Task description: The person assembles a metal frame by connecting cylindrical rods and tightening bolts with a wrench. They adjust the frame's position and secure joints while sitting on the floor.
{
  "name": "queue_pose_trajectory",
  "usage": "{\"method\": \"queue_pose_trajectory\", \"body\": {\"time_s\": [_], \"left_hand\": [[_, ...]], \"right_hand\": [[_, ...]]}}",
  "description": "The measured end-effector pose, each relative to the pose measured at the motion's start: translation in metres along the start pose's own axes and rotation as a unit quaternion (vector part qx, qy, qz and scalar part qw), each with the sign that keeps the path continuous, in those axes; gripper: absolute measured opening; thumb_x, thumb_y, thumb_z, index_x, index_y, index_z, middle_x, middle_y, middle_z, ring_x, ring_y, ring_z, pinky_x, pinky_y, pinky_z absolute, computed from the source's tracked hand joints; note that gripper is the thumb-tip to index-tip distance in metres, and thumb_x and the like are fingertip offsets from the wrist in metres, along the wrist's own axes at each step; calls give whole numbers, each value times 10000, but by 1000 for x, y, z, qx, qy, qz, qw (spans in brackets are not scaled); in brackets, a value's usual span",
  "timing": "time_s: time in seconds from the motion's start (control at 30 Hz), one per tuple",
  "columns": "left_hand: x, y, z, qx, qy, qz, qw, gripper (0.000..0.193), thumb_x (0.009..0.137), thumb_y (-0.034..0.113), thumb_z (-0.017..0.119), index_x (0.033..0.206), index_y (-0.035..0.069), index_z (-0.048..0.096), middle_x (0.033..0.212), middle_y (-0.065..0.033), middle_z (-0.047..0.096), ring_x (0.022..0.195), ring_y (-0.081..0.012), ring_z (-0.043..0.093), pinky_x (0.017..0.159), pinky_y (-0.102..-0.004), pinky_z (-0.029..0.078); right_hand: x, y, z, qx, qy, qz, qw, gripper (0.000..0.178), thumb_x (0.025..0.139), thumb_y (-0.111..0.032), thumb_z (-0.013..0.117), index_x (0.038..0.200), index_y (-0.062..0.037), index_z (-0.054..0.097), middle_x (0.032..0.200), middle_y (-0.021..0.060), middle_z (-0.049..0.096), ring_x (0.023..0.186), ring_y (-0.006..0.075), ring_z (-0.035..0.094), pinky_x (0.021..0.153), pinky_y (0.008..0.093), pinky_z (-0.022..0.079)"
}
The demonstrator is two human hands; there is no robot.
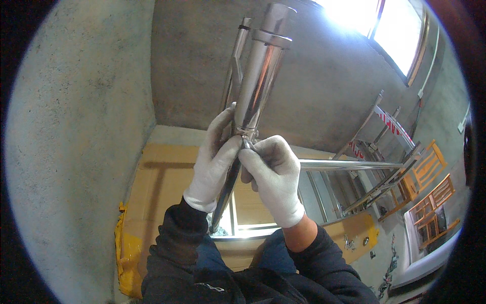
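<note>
A thick, shiny metal tube (258, 83) with a collar near its top stands tilted before me. Beside it on the left runs a thinner metal tube (239, 50). My left hand (215, 154), in a white glove, grips the thick tube's lower end, its fingers behind and the thumb in front. Against a small metal fitting (245, 133) at that end, my right hand (273, 169), also gloved, pinches thumb and fingers together; what lies between them is mostly hidden. A dark bar (226, 195) slants down below my hands.
A horizontal metal rail (349, 165) extends to the right behind my right hand. Cardboard (162, 202) covers the floor, with small metal parts (349, 243) at right. Farther right stand a metal frame (385, 152) and wooden chairs (430, 164). A concrete wall (76, 152) rises on the left.
</note>
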State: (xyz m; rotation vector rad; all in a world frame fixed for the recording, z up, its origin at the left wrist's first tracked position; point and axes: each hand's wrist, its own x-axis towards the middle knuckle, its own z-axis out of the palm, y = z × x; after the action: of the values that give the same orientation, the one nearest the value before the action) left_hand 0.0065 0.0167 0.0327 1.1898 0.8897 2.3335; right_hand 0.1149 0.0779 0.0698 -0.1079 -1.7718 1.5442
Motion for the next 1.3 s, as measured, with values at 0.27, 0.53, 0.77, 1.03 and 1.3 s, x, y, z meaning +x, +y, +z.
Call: {"method": "queue_pose_trajectory", "body": {"time_s": [0.27,0.53,0.77,1.03,1.3], "left_hand": [[0,5,2,-3,20,-14,1000,520,957,121,497,1428,5,309,1261,-130,528,1128,-178,534,993,-319,411],[1,15,6,1,37,-38,999,519,958,132,483,1429,-1,309,1352,-154,471,1215,-184,476,1024,-308,372],[1,17,5,86,23,-25,996,539,940,129,513,1429,11,319,1358,-149,472,1244,-205,466,1036,-309,368],[-2,17,7,11,-8,-10,1000,559,927,106,515,1434,6,303,1316,-154,497,1201,-209,500,994,-309,414],[11,1,-2,-75,-47,-45,995,570,928,73,464,1449,-6,248,1181,-159,569,1002,-207,600,912,-335,474]], "right_hand": [[12,-7,-11,-140,-60,-56,987,152,852,-48,677,818,-2,536,637,42,581,594,55,543,521,239,444],[51,-55,-30,-510,-267,-261,775,103,813,-143,625,868,-68,581,690,182,607,683,376,629,585,450,485],[68,-106,2,-724,-429,-350,412,84,783,-138,648,858,-127,612,655,69,619,628,261,659,544,376,500],[45,-103,23,-668,-434,-365,483,98,759,-136,634,842,-89,615,605,73,597,577,273,650,534,337,511],[20,-20,-55,-247,-87,-131,956,130,904,15,562,1032,6,538,762,56,641,643,92,599,546,222,475]]}}
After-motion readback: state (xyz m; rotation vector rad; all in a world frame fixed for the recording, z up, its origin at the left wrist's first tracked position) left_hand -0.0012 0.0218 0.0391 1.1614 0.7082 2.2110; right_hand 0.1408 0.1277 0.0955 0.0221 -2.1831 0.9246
